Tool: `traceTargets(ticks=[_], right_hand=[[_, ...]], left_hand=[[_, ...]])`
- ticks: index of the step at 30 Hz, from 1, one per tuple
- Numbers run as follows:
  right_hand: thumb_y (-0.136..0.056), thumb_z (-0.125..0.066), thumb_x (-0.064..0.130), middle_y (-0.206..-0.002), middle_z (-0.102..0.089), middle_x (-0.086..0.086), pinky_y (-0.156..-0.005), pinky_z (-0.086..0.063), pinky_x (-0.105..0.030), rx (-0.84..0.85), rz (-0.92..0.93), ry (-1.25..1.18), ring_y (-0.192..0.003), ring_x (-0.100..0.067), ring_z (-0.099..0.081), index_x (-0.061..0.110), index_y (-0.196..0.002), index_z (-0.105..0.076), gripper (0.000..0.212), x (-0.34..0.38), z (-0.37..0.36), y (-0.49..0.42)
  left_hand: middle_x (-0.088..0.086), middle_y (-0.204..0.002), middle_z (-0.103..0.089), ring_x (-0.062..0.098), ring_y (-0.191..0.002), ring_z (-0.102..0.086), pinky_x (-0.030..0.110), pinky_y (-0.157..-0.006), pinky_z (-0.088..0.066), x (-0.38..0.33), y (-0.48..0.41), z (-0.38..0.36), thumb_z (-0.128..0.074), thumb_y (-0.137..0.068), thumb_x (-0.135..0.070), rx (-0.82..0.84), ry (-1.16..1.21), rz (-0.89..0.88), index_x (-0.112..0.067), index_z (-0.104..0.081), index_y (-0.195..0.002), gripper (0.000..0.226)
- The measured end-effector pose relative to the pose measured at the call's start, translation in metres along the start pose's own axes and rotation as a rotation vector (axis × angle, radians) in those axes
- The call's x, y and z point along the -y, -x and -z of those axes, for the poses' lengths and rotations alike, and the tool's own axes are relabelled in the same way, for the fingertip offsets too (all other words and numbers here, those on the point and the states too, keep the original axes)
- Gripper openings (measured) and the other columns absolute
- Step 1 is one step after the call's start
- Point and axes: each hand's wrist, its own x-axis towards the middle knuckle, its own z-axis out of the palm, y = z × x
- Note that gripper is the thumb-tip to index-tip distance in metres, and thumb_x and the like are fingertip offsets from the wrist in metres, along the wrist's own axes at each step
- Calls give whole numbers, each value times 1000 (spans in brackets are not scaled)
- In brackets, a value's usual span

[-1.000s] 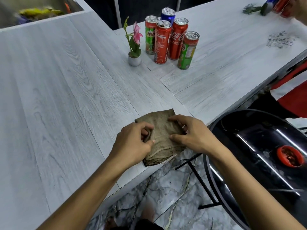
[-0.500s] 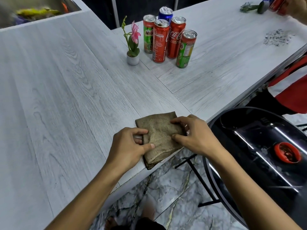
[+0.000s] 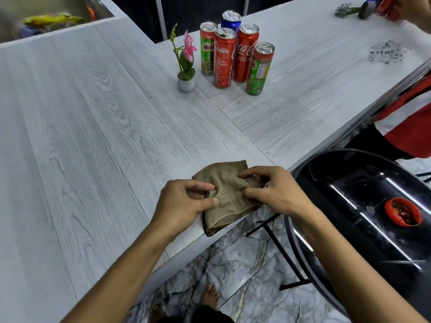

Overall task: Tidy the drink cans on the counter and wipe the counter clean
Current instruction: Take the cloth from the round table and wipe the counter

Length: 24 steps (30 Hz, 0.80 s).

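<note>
Grey-white wood counter | marble floor | left hand, right hand: fingers pinch brown cloth

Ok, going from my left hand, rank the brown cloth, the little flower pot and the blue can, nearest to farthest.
1. The brown cloth: pinched by the left hand at the near edge of the counter.
2. The flower pot: farther up the counter, just left of the red cans.
3. The blue can: at the very back of that group.
</note>
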Motion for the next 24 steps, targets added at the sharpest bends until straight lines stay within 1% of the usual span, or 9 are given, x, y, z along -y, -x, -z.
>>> traceTargets(ticks=[2, 4, 6, 9, 11, 13, 17, 21, 24], right_hand=[[-77, -81, 24, -81, -70, 9, -60, -49, -16, -13, -4, -59, -68, -2, -63, 41, -99, -78, 28, -2, 0, 2], [-77, -80, 27, -83, -73, 4, -67, -56, -30, -32, -16, -99, -73, -12, -68, 42, -96, -78, 25, -4, 0, 5], [-74, -79, 30, -83, -75, 3, -72, -59, -37, -52, -30, -146, -78, -18, -70, 41, -92, -78, 22, -5, 0, 8], [-66, -74, 36, -84, -75, 4, -73, -60, -39, -64, -46, -169, -80, -17, -70, 40, -89, -79, 23, -7, 1, 13], [-65, -73, 37, -82, -74, 5, -71, -59, -38, -61, -45, -169, -76, -14, -68, 38, -88, -79, 24, -9, 1, 17], [-65, -73, 35, -82, -75, 6, -69, -56, -35, -69, -42, -178, -72, -9, -66, 36, -89, -79, 24, -10, 2, 23], [-69, -73, 27, -93, -77, 10, -71, -57, -29, -106, -29, -248, -81, -5, -71, 33, -91, -80, 24, -12, 5, 40], [-71, -72, 23, -94, -78, 4, -82, -62, -47, -172, -13, -306, -88, -19, -74, 28, -93, -80, 24, -15, 12, 60], [-72, -71, 20, -91, -77, 3, -80, -62, -46, -234, -5, -336, -87, -21, -74, 28, -91, -80, 22, -19, 15, 77]], left_hand=[[-4, -92, -81, 13, -92, -77, 27, -84, -61, 1, 2, 1, -96, -66, -12, 13, 96, 10, -23, -84, -92, 31], [-1, -91, -81, 15, -92, -78, 23, -79, -60, 0, 3, 1, -96, -64, -9, 18, 185, 21, -19, -84, -92, 32], [1, -90, -81, 17, -90, -78, 21, -76, -60, -1, 4, 2, -96, -62, -9, 25, 231, 42, -17, -84, -91, 32], [3, -90, -81, 19, -89, -79, 32, -81, -64, -3, 7, 2, -96, -63, -10, 59, 221, 67, -16, -84, -88, 29], [4, -88, -81, 19, -88, -79, 33, -82, -64, -3, 11, 0, -95, -63, -9, 66, 212, 71, -15, -84, -87, 27], [5, -87, -81, 19, -87, -79, 30, -81, -64, -3, 15, -2, -95, -64, -8, 62, 209, 61, -15, -83, -86, 25], [4, -87, -81, 17, -86, -79, 21, -75, -61, -5, 24, -6, -94, -66, -12, 73, 206, 1, -19, -84, -85, 23], [1, -86, -81, 11, -85, -79, 14, -71, -57, -13, 32, -11, -93, -69, -13, 98, 219, -60, -19, -83, -86, 21], [2, -84, -81, 8, -82, -78, 11, -67, -56, -19, 36, -19, -90, -72, -8, 124, 254, -79, -16, -83, -88, 19]])
